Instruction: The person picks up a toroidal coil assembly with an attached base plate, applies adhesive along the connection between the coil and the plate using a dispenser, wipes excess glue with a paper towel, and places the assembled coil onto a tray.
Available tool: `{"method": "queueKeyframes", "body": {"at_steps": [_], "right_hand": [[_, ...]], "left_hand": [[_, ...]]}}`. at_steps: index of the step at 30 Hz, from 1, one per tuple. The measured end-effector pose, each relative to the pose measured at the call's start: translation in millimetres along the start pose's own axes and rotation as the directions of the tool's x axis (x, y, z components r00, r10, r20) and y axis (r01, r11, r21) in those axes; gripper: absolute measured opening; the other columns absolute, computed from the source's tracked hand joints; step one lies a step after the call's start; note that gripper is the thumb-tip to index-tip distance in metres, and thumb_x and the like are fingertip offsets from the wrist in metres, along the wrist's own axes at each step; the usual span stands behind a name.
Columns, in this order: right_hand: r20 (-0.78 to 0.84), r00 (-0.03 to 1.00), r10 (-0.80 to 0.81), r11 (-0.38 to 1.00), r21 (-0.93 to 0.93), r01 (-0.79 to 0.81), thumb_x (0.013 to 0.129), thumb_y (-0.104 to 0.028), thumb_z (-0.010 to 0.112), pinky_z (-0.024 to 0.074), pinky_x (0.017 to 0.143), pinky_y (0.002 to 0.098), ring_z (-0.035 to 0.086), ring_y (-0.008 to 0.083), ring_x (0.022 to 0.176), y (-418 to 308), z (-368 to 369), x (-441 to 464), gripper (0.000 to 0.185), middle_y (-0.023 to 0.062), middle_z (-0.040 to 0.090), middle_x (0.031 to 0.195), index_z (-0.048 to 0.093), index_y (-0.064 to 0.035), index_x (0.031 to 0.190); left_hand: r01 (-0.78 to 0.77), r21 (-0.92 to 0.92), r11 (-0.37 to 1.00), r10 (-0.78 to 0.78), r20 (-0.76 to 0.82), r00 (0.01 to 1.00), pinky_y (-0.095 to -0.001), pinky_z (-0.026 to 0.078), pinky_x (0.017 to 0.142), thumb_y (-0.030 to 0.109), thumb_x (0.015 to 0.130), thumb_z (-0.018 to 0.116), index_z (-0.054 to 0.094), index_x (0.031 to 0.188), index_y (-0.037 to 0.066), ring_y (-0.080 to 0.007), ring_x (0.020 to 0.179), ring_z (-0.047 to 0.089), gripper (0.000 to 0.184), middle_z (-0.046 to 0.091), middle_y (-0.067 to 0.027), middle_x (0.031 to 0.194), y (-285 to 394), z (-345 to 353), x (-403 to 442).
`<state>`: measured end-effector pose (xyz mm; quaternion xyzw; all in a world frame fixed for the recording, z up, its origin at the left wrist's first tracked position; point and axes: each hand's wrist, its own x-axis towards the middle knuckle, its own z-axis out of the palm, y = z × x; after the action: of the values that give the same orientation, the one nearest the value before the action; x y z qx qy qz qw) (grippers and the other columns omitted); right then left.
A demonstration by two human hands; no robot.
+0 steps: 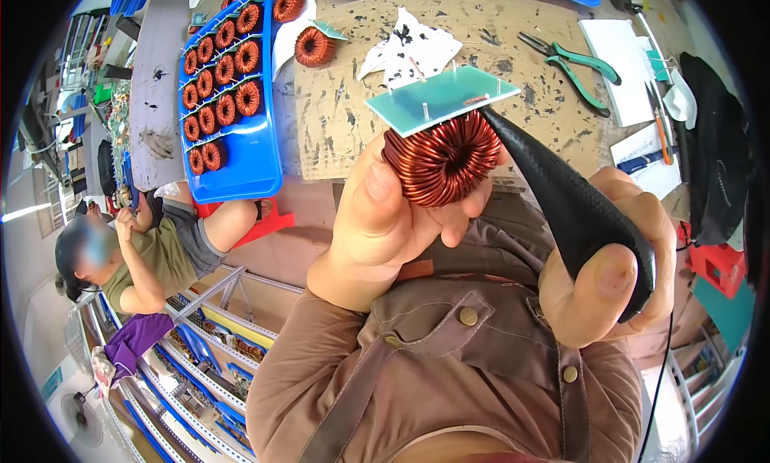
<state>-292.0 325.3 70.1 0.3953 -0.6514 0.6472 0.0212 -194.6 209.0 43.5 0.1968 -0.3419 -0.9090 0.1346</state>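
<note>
Fingers of my left hand (377, 214) are wrapped round a copper-wound coil (445, 160), held up over the table's front edge. On top of the coil sits a green board (441, 98) with several upright metal pins. My right hand (613, 262) grips a black tapered tool (565, 194) with a cord trailing down from it. The tool's narrow tip is at the right part of the board, beside a small copper-coloured piece; whether it touches cannot be made out.
Left, a blue tray (269, 154) holds rows of coils. A loose coil (314, 46) and a stained cloth (417, 46) lie behind my hands. Green-handled pliers (581, 70) and an orange-handled tool (662, 130) are right. Another person (160, 254) sits at far left.
</note>
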Motion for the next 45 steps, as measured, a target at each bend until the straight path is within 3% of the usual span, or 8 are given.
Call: {"method": "queueKeyframes", "body": {"at_steps": [13,19,31,33,35,39,41,45], "right_hand": [[-0.116,0.989,0.096,0.995,0.006,-0.096,0.078,-0.030,0.045,0.0302,0.042,0.0250,0.037,0.0147,0.044,-1,3,-1,0.043,0.0135,0.040,0.050,0.041,0.0101,0.063],[-0.078,0.986,0.150,0.989,0.008,-0.150,0.077,-0.031,0.045,0.0298,0.041,0.0258,0.039,0.0156,0.045,-2,-1,-1,0.043,0.0144,0.041,0.051,0.040,0.0092,0.062],[-0.013,1.000,0.002,1.000,-0.008,-0.002,0.078,-0.028,0.043,0.0265,0.040,0.0270,0.038,0.0155,0.044,1,-1,-1,0.038,0.0125,0.039,0.050,0.039,0.0071,0.063],[-0.038,0.998,0.043,0.999,0.005,-0.043,0.079,-0.028,0.043,0.0262,0.039,0.0271,0.038,0.0153,0.044,2,0,-3,0.039,0.0118,0.038,0.049,0.039,0.0060,0.062],[-0.015,0.999,0.040,0.998,0.043,-0.039,0.079,-0.030,0.044,0.0264,0.040,0.0270,0.038,0.0151,0.044,4,-2,-5,0.040,0.0118,0.038,0.050,0.038,0.0052,0.062],[0.016,1.000,0.015,0.998,0.063,-0.016,0.080,-0.033,0.045,0.0269,0.041,0.0268,0.038,0.0151,0.044,4,-3,-5,0.042,0.0118,0.039,0.050,0.038,0.0049,0.061],[-0.007,1.000,-0.006,0.998,0.055,0.006,0.080,-0.033,0.045,0.0270,0.041,0.0267,0.037,0.0151,0.044,4,0,-4,0.043,0.0116,0.038,0.050,0.039,0.0055,0.061],[-0.026,1.000,-0.017,0.997,0.069,0.019,0.079,-0.032,0.047,0.0271,0.041,0.0267,0.037,0.0151,0.045,0,5,-4,0.044,0.0115,0.038,0.051,0.039,0.0067,0.062]], "left_hand": [[-0.018,-0.067,0.998,0.020,0.028,0.999,-0.0141,0.036,0.033,0.061,0.060,0.063,0.030,0.120,-0.005,-0.0111,0.061,0.048,0.096,0.045,-0.0141,0.104,3,2,-1],[-0.019,-0.068,0.998,0.022,0.040,0.999,-0.0149,0.035,0.033,0.060,0.061,0.063,0.030,0.122,-0.002,-0.0118,0.060,0.047,0.093,0.046,-0.0135,0.104,4,2,0],[0.004,-0.064,0.998,-0.001,0.049,0.999,-0.0120,0.037,0.035,0.060,0.058,0.065,0.034,0.119,0.003,-0.0093,0.060,0.049,0.089,0.044,-0.0148,0.104,0,-3,2],[0.019,-0.127,0.992,-0.002,0.132,0.991,-0.0165,0.045,0.047,0.059,0.059,0.066,0.035,0.120,0.004,-0.0140,0.070,0.052,0.087,0.043,-0.0153,0.107,2,-11,2],[-0.002,-0.115,0.993,0.015,0.118,0.993,-0.0231,0.048,0.061,0.057,0.060,0.066,0.035,0.120,0.005,-0.0192,0.083,0.052,0.085,0.043,-0.0156,0.109,2,-11,2],[-0.038,-0.028,0.999,0.038,-0.001,0.999,-0.0372,0.040,0.088,0.053,0.061,0.067,0.033,0.123,0.006,-0.0283,0.106,0.041,0.085,0.041,-0.0158,0.115,-1,-8,-2],[-0.026,-0.019,0.999,0.026,-0.006,1.000,-0.0395,0.037,0.093,0.052,0.061,0.067,0.032,0.124,0.006,-0.0299,0.110,0.039,0.085,0.041,-0.0158,0.116,-1,-8,-3],[0.031,0.041,0.999,-0.033,0.028,0.999,-0.0356,0.043,0.085,0.054,0.060,0.067,0.031,0.124,0.005,-0.0282,0.104,0.044,0.089,0.041,-0.0172,0.115,5,-10,-3]]}}
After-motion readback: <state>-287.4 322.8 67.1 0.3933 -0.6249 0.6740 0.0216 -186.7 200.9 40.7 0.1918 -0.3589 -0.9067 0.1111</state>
